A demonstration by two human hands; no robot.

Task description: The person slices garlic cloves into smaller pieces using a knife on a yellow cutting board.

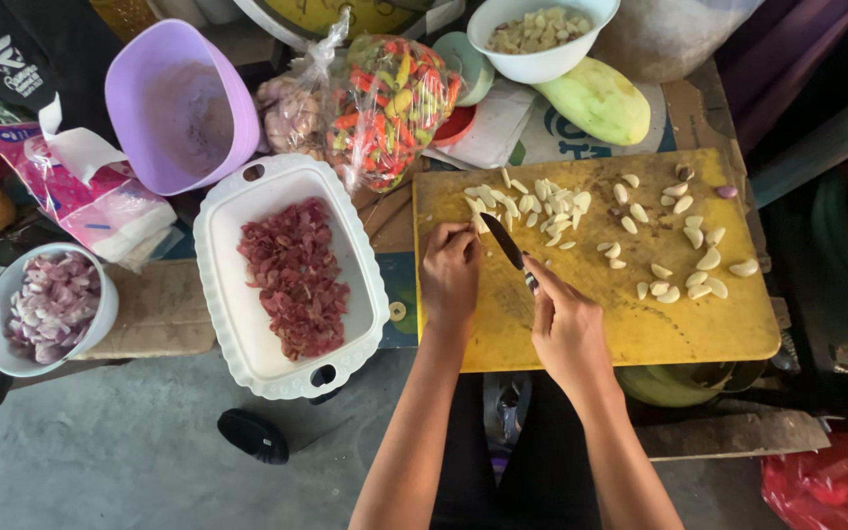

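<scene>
The right hand (566, 329) holds a dark-bladed knife (504, 242) in a closed grip over the yellow rectangular cutting board (660, 324). The left hand (450, 275), fingers curled, pins sliced pale garlic pieces (532, 201).

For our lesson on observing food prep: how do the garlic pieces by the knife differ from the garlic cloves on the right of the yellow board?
The garlic pieces are cut small and heaped close; the garlic cloves are whole, bigger and spread apart. The pieces lie beside the left hand and knife; the cloves lie away from both hands. Both are pale, peeled and on the board.
</scene>
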